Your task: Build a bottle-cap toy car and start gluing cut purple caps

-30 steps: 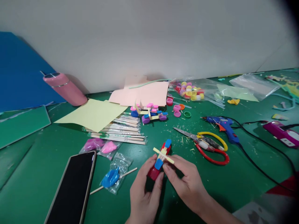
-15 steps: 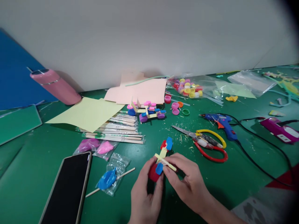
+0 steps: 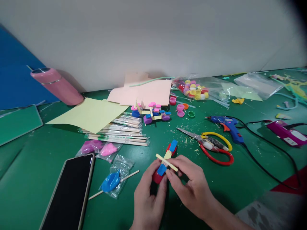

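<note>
Across the green tabletop (image 3: pixel 129 204), the phone (image 3: pixel 68 191) lies between 8 and 9 o'clock of the held model; the left hand (image 3: pixel 151 195), thumb and forefinger slightly parted, grips the model's red base, and the right hand (image 3: pixel 192 188) has its fingertips nearly closed on the pale stick. The scissors (image 3: pixel 208 143) lie toward 2 to 3 o'clock, near the red-and-blue model (image 3: pixel 161 170), whose pale stick (image 3: pixel 166 162) crosses it from 10 to 4 o'clock. Uneven pinching could skew or detach that stick (joint strength not verifiable).
</note>
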The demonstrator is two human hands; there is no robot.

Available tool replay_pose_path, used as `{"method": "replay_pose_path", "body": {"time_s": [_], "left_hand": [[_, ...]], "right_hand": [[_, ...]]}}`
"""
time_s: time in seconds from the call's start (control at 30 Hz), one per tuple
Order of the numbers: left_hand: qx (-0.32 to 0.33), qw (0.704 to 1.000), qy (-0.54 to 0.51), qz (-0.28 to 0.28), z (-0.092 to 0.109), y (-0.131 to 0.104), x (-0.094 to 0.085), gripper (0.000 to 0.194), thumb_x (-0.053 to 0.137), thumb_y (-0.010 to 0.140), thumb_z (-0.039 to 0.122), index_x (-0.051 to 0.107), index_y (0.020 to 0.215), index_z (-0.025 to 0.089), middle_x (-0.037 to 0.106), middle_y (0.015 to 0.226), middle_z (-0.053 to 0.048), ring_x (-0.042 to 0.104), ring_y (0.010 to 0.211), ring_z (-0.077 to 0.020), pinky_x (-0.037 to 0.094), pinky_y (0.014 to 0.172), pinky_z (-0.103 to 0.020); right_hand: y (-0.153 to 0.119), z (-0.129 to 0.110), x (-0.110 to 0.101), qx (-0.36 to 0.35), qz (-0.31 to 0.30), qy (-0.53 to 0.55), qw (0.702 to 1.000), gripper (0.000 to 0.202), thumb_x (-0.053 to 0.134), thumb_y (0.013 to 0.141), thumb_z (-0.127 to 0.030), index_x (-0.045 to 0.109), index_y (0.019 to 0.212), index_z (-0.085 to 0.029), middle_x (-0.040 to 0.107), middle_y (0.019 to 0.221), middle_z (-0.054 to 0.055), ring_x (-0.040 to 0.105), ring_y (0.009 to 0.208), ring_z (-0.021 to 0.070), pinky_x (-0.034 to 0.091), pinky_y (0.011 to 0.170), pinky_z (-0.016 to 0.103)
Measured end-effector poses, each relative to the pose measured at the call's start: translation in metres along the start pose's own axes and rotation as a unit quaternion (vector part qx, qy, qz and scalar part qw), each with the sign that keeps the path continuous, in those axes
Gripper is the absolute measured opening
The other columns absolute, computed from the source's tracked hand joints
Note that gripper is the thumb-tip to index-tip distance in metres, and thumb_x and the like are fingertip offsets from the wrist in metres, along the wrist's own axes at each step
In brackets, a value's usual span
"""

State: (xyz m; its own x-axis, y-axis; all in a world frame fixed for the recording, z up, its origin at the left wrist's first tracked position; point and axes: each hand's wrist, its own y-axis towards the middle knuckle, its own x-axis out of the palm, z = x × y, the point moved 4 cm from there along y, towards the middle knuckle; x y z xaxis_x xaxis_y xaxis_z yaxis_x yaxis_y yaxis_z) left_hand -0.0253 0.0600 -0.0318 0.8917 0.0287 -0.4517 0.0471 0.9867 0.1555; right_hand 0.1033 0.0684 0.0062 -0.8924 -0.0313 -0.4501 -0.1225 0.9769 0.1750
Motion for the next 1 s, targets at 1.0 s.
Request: {"method": "replay_pose_path", "body": {"time_s": [1.0], "left_hand": [[-0.110,0.987,-0.100,-0.068,0.001,-0.023,0.006,0.044,0.047,0.080,0.023,0.040,0.123,0.019,0.049,0.127,-0.011,0.045,0.116,-0.0243,0.036,0.096,-0.039]], "right_hand": [[-0.014,0.029,-0.001,-0.040,-0.044,-0.087,0.994,0.034,0.051,0.072,-0.008,0.060,0.102,-0.022,0.062,0.095,0.005,0.055,0.087,0.0197,0.046,0.076,0.034]]}}
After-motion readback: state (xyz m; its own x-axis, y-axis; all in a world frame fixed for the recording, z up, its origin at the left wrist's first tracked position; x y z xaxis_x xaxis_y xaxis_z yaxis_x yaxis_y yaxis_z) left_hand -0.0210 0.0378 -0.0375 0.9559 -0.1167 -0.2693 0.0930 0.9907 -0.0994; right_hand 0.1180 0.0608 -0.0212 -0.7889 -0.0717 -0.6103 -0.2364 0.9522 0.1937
